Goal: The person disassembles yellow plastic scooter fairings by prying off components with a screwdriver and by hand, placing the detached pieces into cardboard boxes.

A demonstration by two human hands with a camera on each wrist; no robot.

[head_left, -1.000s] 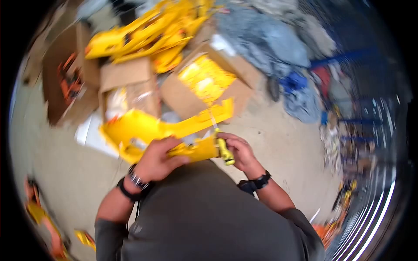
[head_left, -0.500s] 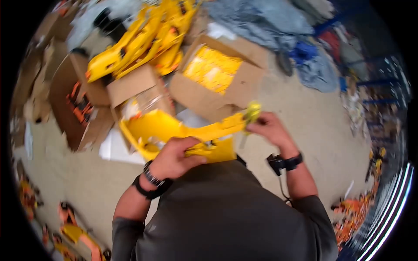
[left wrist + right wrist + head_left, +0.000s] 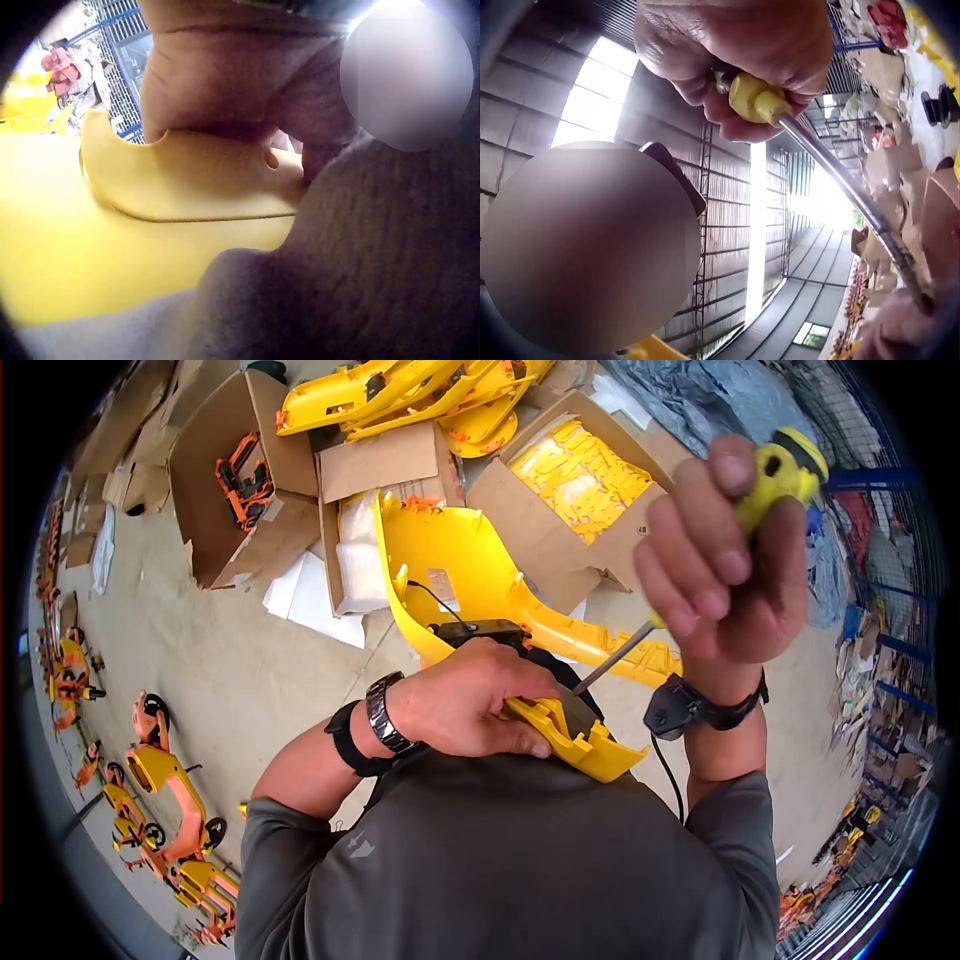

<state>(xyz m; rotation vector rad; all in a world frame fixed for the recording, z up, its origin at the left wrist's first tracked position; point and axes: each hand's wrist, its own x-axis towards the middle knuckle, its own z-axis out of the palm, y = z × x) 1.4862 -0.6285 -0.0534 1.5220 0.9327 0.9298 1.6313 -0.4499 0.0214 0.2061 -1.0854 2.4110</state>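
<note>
A large curved yellow plastic panel (image 3: 450, 550) spans the space in front of my torso in the head view. My left hand (image 3: 465, 705) grips its near edge, thumb on the near side. The left wrist view shows the smooth panel (image 3: 202, 187) close up, with a notch and a small hole. My right hand (image 3: 720, 570) is raised toward the head camera, fingers curled round the yellow-and-black handle of a screwdriver (image 3: 781, 485). In the right wrist view the screwdriver's long metal shaft (image 3: 840, 180) slants down toward the left hand; in the head view its tip overlaps the panel's near end.
Beyond the panel stand an open carton (image 3: 575, 565) of yellow parts and a taller carton (image 3: 215, 510) with orange parts. Stacked yellow panels (image 3: 400, 400) lie behind them. Yellow-and-orange scooters (image 3: 170, 790) line the left side; blue shelving (image 3: 905, 645) is at right.
My right hand has risen with the screwdriver, whose shaft now slants down toward my left hand. The panel has turned, its near end closer to my body. My left hand keeps its grip.
</note>
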